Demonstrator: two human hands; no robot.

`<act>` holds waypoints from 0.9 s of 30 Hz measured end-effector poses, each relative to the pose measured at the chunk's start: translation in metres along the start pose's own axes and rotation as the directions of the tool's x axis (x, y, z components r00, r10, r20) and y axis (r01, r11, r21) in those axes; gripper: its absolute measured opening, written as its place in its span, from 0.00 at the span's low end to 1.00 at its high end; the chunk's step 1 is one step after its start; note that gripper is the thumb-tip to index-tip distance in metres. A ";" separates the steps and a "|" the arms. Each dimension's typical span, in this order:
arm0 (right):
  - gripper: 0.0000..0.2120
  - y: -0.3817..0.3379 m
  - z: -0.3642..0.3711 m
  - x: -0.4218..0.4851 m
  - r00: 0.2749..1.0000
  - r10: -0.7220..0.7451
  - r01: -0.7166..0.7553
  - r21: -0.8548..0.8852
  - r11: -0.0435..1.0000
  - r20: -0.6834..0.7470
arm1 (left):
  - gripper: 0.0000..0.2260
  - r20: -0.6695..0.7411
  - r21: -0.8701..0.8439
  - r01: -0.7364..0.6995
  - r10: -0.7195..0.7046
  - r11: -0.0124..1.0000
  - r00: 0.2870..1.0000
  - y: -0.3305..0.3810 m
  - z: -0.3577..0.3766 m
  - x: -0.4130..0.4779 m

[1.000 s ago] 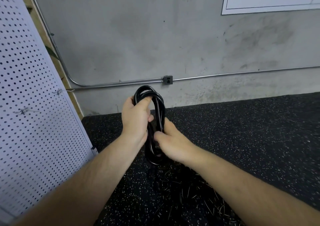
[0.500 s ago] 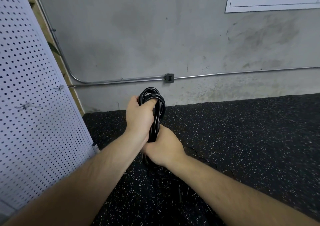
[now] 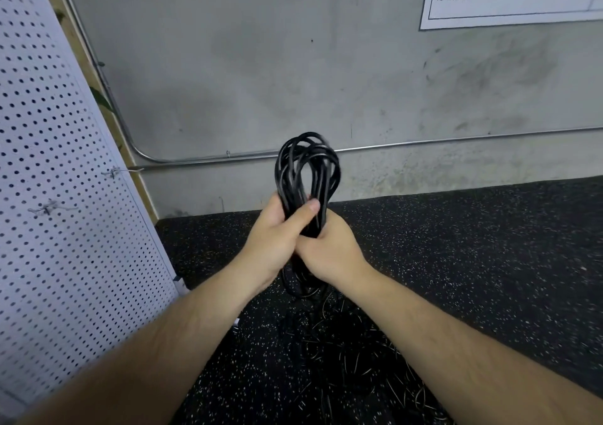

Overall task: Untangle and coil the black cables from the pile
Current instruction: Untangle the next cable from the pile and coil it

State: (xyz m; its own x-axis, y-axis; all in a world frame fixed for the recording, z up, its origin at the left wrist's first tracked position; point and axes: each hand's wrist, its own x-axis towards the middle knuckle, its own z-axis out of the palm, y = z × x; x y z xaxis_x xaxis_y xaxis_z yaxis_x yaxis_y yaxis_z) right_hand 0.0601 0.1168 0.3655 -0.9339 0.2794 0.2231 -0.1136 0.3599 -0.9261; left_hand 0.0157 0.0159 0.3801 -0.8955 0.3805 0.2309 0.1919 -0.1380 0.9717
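The left grip (image 3: 274,242) was closed round the middle of a coiled black cable (image 3: 306,166), its thumb (image 3: 305,211) laid across the front of the strands and its fingers hidden behind them. Just below and touching it, the right grip (image 3: 329,251) was wrapped round the same bundle, the back of the hand facing the camera and the fingers curled out of sight on the far side. Both forearms reached in from the bottom corners of the view and met at the coil.

The coil was held upright in the air, above the floor. Its upper end stood out of the two hands as a narrow oval loop of several strands, seen against the wall. Its lower end hung beneath the hands as a shorter loop (image 3: 298,286), dark against the floor.

Directly below, between the forearms, a loose pile of black cables (image 3: 342,346) lay on the black speckled rubber floor (image 3: 473,261); single strands were hard to tell apart from the flooring.

To the left a white pegboard (image 3: 49,261) leaned or stood at an angle, with two small wire hooks (image 3: 52,208) on it. A bare grey concrete wall (image 3: 261,65) rose behind, with a metal conduit (image 3: 440,140) running along it low down and curving up behind the pegboard. A white sign with printed characters (image 3: 509,0) hung at the upper right.
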 end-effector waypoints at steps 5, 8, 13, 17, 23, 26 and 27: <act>0.24 -0.005 -0.010 0.004 0.981 -0.030 0.027 0.020 0.999 0.193 | 0.05 -0.109 0.136 -0.031 0.046 0.990 0.993 0.005 -0.005 0.002; 0.24 -0.006 -0.029 0.005 0.956 0.011 -0.034 0.072 0.997 0.293 | 0.07 -0.071 0.231 -0.088 0.107 0.969 0.992 0.011 -0.013 0.006; 0.12 0.012 -0.045 0.004 0.962 0.146 -0.174 0.107 0.979 0.233 | 0.07 -0.119 0.053 -0.063 0.069 0.997 0.990 0.012 -0.018 0.012; 0.07 0.036 -0.055 0.003 0.926 0.137 -0.211 0.181 0.961 0.352 | 0.05 -0.180 -0.124 -0.067 0.044 0.990 0.983 0.025 -0.019 0.015; 0.10 0.070 -0.054 -0.017 0.831 0.322 -0.188 -0.316 0.930 0.454 | 0.07 -0.297 -0.187 -0.124 0.065 0.974 0.953 0.033 -0.038 0.026; 0.11 0.076 -0.051 -0.023 0.826 0.335 -0.133 -0.421 0.897 0.452 | 0.07 -0.346 -0.173 -0.155 0.087 0.973 0.934 0.030 -0.042 0.029; 0.10 0.074 -0.050 -0.024 0.836 0.322 -0.123 -0.420 0.899 0.445 | 0.06 -0.359 -0.155 -0.165 0.100 0.974 0.928 0.028 -0.043 0.031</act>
State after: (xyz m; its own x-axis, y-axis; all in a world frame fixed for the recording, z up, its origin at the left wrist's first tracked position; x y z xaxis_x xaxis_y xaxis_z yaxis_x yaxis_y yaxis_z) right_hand 0.0909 0.1814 0.3066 -0.9679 -0.0463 -0.2469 0.1550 0.6633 -0.7322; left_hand -0.0238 -0.0157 0.4122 -0.9560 0.0116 0.2931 0.2720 -0.3390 0.9006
